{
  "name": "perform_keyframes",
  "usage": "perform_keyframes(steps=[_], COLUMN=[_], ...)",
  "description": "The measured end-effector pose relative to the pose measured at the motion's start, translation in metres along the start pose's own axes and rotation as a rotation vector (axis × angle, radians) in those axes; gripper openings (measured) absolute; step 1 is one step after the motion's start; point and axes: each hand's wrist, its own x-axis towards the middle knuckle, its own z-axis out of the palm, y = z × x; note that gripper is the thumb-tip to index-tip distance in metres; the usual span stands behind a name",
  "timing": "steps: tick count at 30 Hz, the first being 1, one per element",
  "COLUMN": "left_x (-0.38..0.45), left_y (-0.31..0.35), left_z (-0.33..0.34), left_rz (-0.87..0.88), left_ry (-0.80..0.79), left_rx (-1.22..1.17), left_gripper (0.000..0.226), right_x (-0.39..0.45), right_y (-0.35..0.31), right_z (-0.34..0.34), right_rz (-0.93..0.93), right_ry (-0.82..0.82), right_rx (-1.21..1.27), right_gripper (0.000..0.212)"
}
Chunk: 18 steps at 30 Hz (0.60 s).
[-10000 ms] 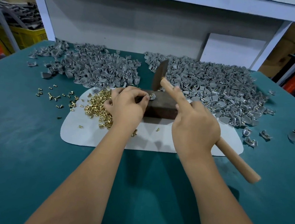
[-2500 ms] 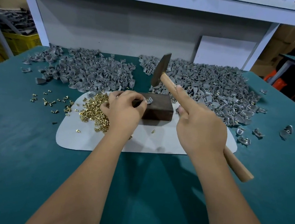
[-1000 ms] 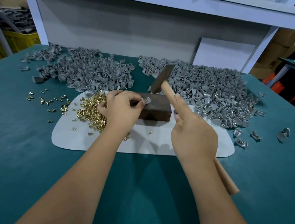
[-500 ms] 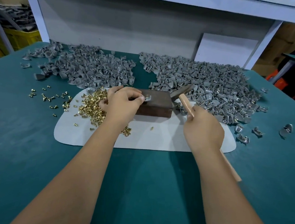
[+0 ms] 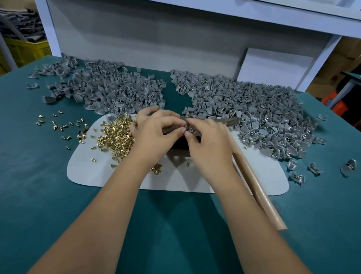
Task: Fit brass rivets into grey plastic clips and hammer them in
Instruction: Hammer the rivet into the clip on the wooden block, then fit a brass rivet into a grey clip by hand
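Both hands are brought together over the dark block (image 5: 180,144), which stands on the white mat (image 5: 204,182) near the middle of the teal worktop (image 5: 20,189). The left hand (image 5: 153,134) is positioned with its fingers curled and its grip closed on a small grey clip (image 5: 190,129) at the top of the block (only a small part of the clip is visible between the fingertips). The right hand (image 5: 209,145) is placed directly opposite, and its thumb and forefinger are pinched on the same clip, touching the fingertips of the left hand. Whether a rivet is seated in this clip cannot be told. The hammer (image 5: 255,186) is laid flat beside the right hand, with its wooden handle running along the right forearm toward the near right and its dark head resting at the far right of the block, against the edge of the right clip pile; it is not gripped by either hand. The brass rivets (image 5: 115,136) are heaped on the left part of the mat, just beside the left hand, and further loose rivets are scattered on the worktop to the left of the mat. Two piles of grey clips are located behind the mat: the left pile (image 5: 106,85) and the larger right pile (image 5: 253,108), separated by a strip of bare worktop. A few single clips lie apart at the right of the mat.
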Motion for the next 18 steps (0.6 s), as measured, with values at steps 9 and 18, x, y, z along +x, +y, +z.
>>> perform_keyframes(steps=[9,18], left_x=[0.005,0.014], left_y=[-0.009,-0.017], left_z=[0.002,-0.016], left_rz=[-0.053,-0.263], left_ry=[0.055,0.198], left_rx=[0.024,-0.112], left_gripper=[0.016,0.034], right_x=[0.058,0.065], right_y=[0.007,0.010], right_z=[-0.011,-0.008], right_rz=[0.161,0.392], right_ry=[-0.045,0.158], right_rx=[0.108,0.015], right_gripper=[0.016,0.056])
